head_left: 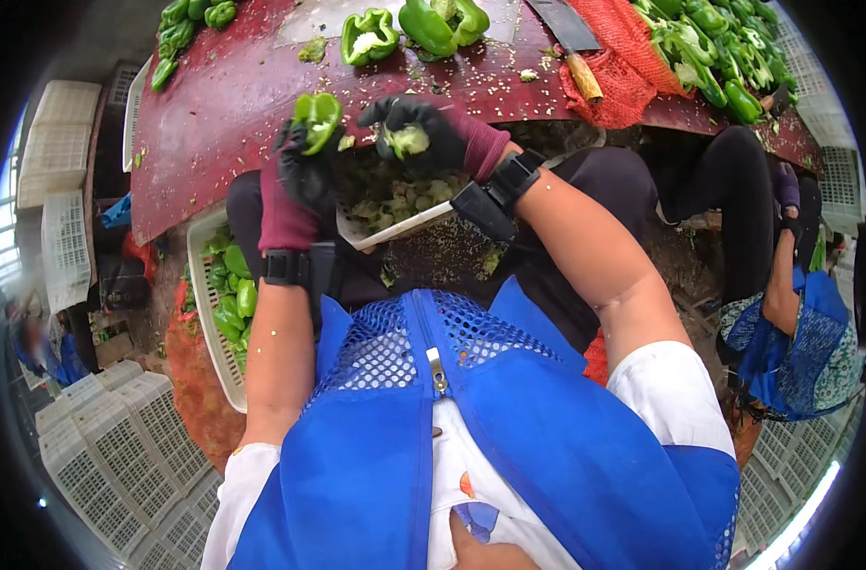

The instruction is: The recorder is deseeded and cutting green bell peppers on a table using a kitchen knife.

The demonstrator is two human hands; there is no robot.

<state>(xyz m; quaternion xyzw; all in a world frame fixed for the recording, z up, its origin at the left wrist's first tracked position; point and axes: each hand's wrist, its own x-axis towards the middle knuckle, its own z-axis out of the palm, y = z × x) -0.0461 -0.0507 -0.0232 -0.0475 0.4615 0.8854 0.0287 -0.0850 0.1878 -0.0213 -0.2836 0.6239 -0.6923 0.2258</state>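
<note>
My left hand [306,169], in a black-palmed maroon glove, grips a cut green bell pepper half [319,121] above the table's near edge. Just to its right, my right hand [435,133] is closed around a pale green pepper core [407,142]. The two hands are a short way apart. Below them a white crate [395,230] holds cut-out cores and scraps. Ahead on the table, two opened green bell peppers [369,36] lie on a pale board, the larger one on the right.
A cleaver [581,76] with a wooden handle rests by a red mesh sack [632,57]. Green peppers [718,47] are heaped at the far right. Seeds dot the red table [205,123]. A white crate of peppers [226,313] stands at my left. Another person [794,304] sits at right.
</note>
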